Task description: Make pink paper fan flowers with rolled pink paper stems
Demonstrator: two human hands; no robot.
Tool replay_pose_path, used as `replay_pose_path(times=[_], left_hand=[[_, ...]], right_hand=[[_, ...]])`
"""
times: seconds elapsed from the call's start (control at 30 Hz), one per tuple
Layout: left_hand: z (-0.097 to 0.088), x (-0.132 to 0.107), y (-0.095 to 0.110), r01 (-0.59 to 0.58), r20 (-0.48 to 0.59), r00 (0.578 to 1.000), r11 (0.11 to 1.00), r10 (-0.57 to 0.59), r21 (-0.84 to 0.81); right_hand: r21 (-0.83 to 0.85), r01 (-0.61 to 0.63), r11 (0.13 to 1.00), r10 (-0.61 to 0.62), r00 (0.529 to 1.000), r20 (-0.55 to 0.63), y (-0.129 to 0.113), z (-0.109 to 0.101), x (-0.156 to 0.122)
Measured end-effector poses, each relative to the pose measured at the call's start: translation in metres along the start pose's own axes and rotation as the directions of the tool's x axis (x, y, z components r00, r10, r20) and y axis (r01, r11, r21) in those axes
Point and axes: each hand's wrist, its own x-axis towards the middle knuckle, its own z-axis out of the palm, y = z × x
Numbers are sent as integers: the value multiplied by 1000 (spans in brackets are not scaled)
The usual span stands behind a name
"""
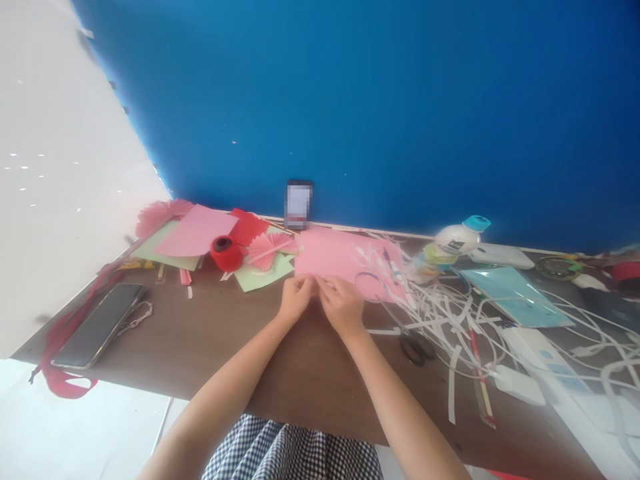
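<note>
Both hands meet at the near edge of a pink paper sheet (pixel 340 257) lying on the brown table (pixel 210 347). My left hand (pixel 296 297) has its fingers curled and pinched on that edge. My right hand (pixel 343 303) is closed the same way right beside it, pinching the same edge. The two hands almost touch. A folded pink paper fan (pixel 267 248) lies just left of the sheet on a green paper (pixel 263 275).
A red tape roll (pixel 226 252), pink and green sheets and a phone (pixel 97 325) lie at left. Another phone (pixel 299 203) leans on the blue wall. Right: a glue bottle (pixel 453 243), scissors (pixel 415 347), several white paper strips (pixel 450 313), a teal card (pixel 515 293).
</note>
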Motion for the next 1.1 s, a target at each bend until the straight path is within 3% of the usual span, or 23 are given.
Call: replay_pose_path(times=[0.27, 0.4, 0.53, 0.6, 0.67, 0.8, 0.87, 0.97, 1.1], left_hand=[[0, -5, 10, -54, 66, 996, 999, 54, 1], [-1, -4, 12, -134, 35, 991, 981, 131, 138], [-5, -1, 15, -196, 29, 981, 962, 194, 189], [-9, 2, 16, -204, 26, 979, 962, 203, 183], [-13, 5, 18, -208, 19, 978, 958, 209, 195], [-18, 11, 19, -205, 24, 979, 953, 204, 223], [-19, 13, 18, -202, 31, 979, 954, 200, 220], [-18, 13, 18, -212, 39, 977, 952, 208, 221], [-18, 13, 16, -218, 43, 976, 947, 214, 238]], right_hand=[[14, 12, 1000, -13, 1000, 23, 0, -2, 2], [54, 6, 999, -8, 1000, 30, 0, -3, 1], [235, -52, 970, 40, 998, 54, -2, -3, 2], [406, -159, 900, 134, 987, 90, -3, -3, 3], [553, -310, 773, 253, 951, 180, -3, -3, 5], [652, -598, 466, 356, 801, 480, -1, -7, 10], [631, -682, 369, 350, 731, 586, 1, -11, 13], [605, -729, 321, 321, 685, 655, 2, -15, 15], [608, -734, 302, 295, 678, 673, 3, -16, 16]])
